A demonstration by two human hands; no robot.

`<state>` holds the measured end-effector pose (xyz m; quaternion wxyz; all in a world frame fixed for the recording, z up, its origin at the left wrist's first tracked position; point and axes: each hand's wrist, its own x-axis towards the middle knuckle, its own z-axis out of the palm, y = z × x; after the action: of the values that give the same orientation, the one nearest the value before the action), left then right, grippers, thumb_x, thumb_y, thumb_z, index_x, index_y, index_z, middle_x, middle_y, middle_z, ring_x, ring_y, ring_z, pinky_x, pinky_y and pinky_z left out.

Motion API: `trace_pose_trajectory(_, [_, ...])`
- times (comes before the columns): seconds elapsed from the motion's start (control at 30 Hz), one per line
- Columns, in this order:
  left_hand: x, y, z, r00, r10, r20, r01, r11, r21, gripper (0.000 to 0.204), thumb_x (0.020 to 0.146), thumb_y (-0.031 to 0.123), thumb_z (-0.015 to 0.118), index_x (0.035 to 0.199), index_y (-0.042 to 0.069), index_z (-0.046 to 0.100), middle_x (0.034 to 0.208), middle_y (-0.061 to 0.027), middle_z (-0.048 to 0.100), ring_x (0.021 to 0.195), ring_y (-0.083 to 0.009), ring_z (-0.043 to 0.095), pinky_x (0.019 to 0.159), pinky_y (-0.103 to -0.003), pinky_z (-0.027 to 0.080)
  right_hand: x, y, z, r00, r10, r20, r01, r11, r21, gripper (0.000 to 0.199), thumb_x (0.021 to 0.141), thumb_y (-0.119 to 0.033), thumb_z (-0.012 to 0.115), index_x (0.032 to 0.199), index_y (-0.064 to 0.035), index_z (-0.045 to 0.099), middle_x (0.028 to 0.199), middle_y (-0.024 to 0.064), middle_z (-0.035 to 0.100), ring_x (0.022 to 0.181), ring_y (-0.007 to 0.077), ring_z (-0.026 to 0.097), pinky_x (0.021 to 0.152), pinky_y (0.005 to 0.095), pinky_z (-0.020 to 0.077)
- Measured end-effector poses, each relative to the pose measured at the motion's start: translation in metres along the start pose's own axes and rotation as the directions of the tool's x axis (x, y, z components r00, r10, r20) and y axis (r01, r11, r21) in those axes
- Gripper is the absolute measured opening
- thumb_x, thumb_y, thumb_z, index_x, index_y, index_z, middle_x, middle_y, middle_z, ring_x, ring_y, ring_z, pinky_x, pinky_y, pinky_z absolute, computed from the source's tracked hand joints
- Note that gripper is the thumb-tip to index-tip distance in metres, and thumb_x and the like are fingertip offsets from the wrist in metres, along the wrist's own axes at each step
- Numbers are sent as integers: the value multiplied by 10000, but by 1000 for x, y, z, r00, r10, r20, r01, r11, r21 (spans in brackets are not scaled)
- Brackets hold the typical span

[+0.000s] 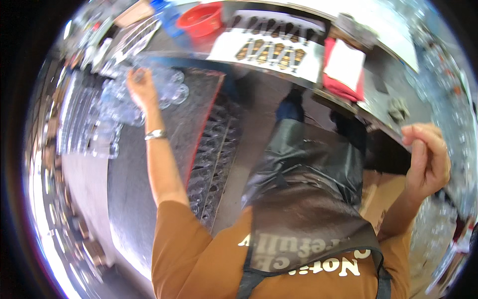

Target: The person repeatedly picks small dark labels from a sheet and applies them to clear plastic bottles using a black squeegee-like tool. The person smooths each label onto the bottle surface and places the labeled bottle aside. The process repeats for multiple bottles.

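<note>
My left hand reaches out over a cluster of clear, shiny glass-like vessels on a dark table. Its fingers are curled closed among them; blur hides what they grip. A bracelet circles that wrist. Raised at the right, my right hand has its fingers curled in and its thumb close to them, and I see nothing in it. The nearest things to it are a small crumpled grey cloth and the worktop edge.
Ahead stands a white board with dark and gold pieces. Beside it lies a red cloth with a white sheet. A red basin is at the back. Clear vessels line a lower level under the table's red edge. A cardboard box is at right.
</note>
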<state>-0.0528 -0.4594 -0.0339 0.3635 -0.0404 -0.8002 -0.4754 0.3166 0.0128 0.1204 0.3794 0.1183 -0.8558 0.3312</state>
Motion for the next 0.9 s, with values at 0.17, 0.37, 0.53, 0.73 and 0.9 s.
trace_pose_trajectory(0.17, [7, 44, -12, 910, 404, -92, -324, 831, 452, 612, 899, 290, 754, 1331, -84, 535, 1340, -234, 584, 1220, -309, 585, 1042, -399, 467, -3, -20, -33, 984, -98, -146, 95, 995, -27, 134, 920, 82, 542, 1029, 102, 618, 872, 191, 681, 715, 185, 586, 665, 286, 478])
trace_pose_trajectory(0.37, [-169, 211, 28, 830, 292, 475, -161, 941, -298, 127, 957, 100, 658, 1026, 3, 704, 1120, -98, 710, 1055, -198, 645, 961, -320, 497, -84, -5, -52, 897, 437, -65, -438, 899, -2, 102, 955, -73, 650, 933, 23, 674, 808, 67, 681, 727, 98, 625, 654, 218, 493])
trace_pose_trajectory(0.53, [-244, 238, 23, 600, 253, 759, 145, 898, -414, 56, 934, 26, 646, 934, -1, 695, 1087, -123, 708, 1013, -203, 661, 922, -320, 513, -136, -11, -51, 785, 608, 118, -610, 792, -24, 130, 950, -120, 664, 895, -2, 674, 819, 45, 682, 715, 93, 617, 653, 225, 490])
trace_pose_trajectory(0.73, [-179, 376, -25, 801, 598, -30, -417, 521, -745, 207, 971, 311, 565, 971, 122, 649, 1017, -18, 609, 913, -166, 524, 758, -283, 433, -66, -134, -101, 886, 426, -184, -391, 898, 201, 176, 887, -114, 661, 748, -57, 569, 751, 83, 570, 658, 188, 550, 564, 271, 454])
trace_pose_trajectory(0.9, [-167, 408, -28, 698, 713, -71, -304, 204, -931, 329, 1026, 417, 515, 1278, 207, 493, 1145, 24, 512, 889, -170, 513, 667, -318, 472, -41, -125, -114, 987, 89, -131, -32, 923, 382, 131, 881, -117, 654, 798, -51, 578, 781, 93, 581, 685, 195, 559, 575, 283, 463])
